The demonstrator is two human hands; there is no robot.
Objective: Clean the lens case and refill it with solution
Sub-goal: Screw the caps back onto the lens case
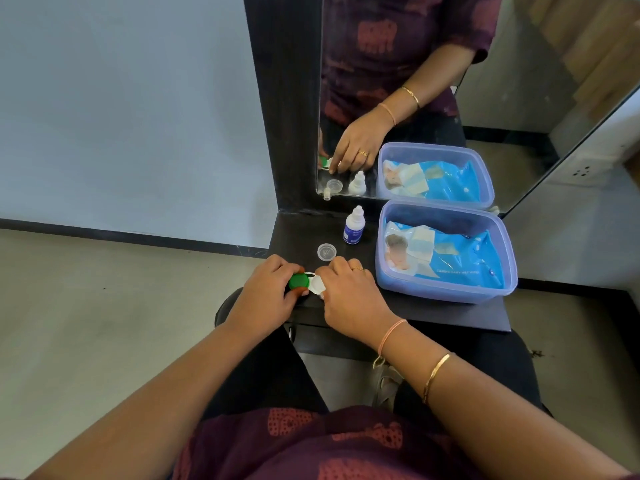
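Observation:
A white lens case (316, 285) with a green cap (299, 280) lies at the near left corner of the dark shelf (433, 311). My left hand (266, 296) grips the green cap with thumb and fingers. Around the white end of the case my right hand (349, 296) is closed. A loose clear cap (326, 252) rests on the shelf just beyond my hands. Further back stands a small white solution bottle (354, 226) with a blue label, its nozzle uncovered.
A blue plastic tub (446, 287) holding a pack of wet wipes (446, 252) fills the right half of the shelf. A mirror (519, 98) stands behind it against the wall. The floor (104, 323) lies to the left, my lap below.

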